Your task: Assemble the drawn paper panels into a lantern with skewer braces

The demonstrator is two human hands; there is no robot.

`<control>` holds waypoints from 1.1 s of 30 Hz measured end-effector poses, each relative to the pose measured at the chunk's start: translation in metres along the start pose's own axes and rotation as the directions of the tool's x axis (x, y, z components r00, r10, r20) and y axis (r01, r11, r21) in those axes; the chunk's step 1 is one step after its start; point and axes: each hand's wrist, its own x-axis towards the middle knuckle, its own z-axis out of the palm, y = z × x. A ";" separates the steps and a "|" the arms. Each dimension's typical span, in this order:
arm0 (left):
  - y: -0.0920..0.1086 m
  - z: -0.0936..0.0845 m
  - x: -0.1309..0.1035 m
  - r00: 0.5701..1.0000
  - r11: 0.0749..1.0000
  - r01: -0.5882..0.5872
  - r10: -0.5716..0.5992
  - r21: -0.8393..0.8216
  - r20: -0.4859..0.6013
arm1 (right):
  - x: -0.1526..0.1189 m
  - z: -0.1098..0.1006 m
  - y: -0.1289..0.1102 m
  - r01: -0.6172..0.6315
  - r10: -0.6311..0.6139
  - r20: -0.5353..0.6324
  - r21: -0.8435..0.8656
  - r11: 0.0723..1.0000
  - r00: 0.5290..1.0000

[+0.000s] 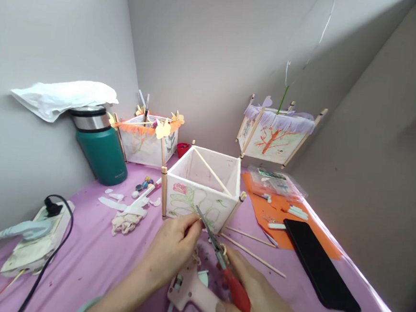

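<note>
- Teal flask (101,157), one; a white packet (64,97) lies over its lid.
- Orange-fringed box (133,146), first of three stick-framed boxes; slender rods rise from it.
- Left hand (175,247): fingers curled; whether they grip anything cannot be told.
- Flower-drawn box (221,210): one diagonal stick (210,169) across its open top.
- Red-handled, slim-tipped tool (233,284), before this box, grasped by the right hand (258,297).
- Purple-fringed box (259,141).

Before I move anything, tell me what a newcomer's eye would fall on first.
Probably the open white box, its front drawn on, in the middle of the purple cloth. Just in front, the right hand holds red-handled pliers, their tip close to the left hand. Then the green bottle at the left and orange sheet at the right stand out.
</note>
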 end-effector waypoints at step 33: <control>-0.007 0.000 0.000 0.998 0.998 0.056 -0.057 0.027 0.038 | 0.003 -0.001 0.016 -0.020 0.016 -0.046 -0.089 0.996 0.999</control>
